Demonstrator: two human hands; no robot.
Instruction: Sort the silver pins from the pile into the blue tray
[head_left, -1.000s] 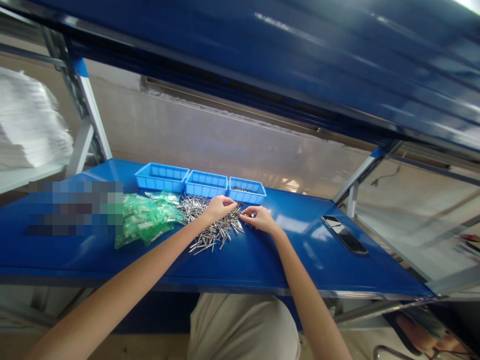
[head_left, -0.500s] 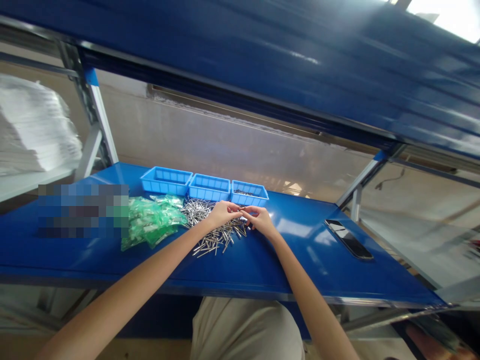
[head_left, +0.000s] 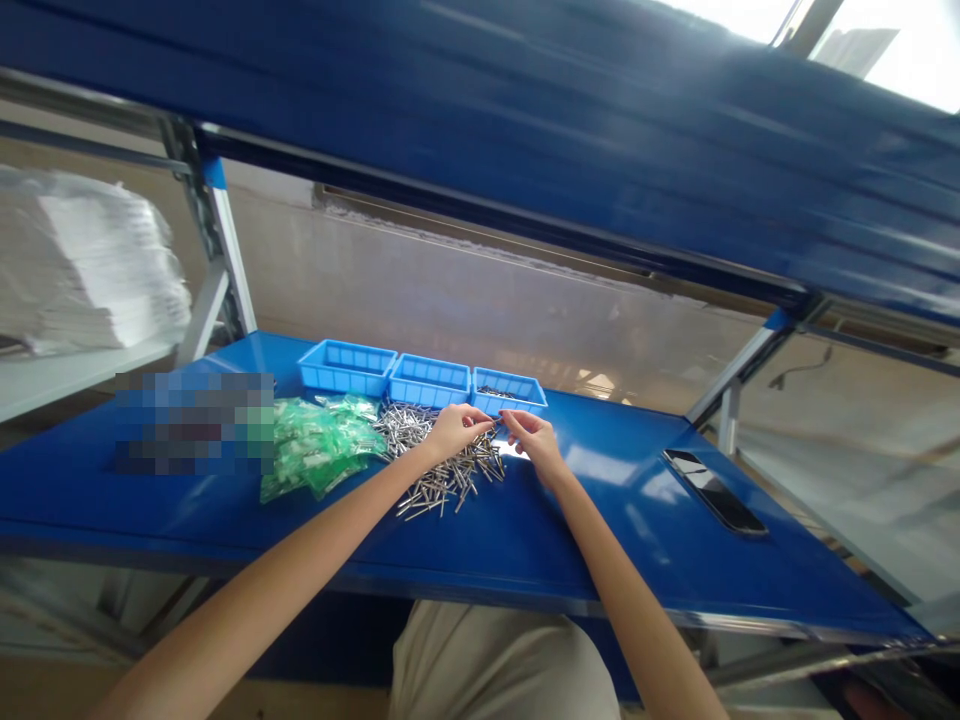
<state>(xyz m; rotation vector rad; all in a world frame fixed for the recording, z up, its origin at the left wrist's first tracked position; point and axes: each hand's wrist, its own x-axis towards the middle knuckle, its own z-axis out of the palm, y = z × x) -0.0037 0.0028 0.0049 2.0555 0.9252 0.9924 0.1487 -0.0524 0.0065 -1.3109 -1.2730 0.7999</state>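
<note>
A pile of thin silver metal pins (head_left: 442,480) lies on the blue table. Over its far right part, my left hand (head_left: 456,432) is closed in a pinch. Facing it from the right, my right hand (head_left: 534,442) also has its thumb and fingers pressed together. Between the two sets of fingertips is a small thin metal pin, partly hidden, which both hands appear to grip. Just behind the hands stands a blue bin (head_left: 517,400) with some dark pins in it.
Two more blue bins (head_left: 429,392) stand in the same row, to the left. Green plastic bags (head_left: 319,450) lie left of the pile, beside a blurred-out patch. A phone (head_left: 716,492) rests at the right. Above the table (head_left: 300,545) hangs a blue shelf (head_left: 480,130).
My fingertips have drawn slightly apart, the right hand moving a little to the right. The whole view has shifted slightly, and the bins and pile look unchanged.
</note>
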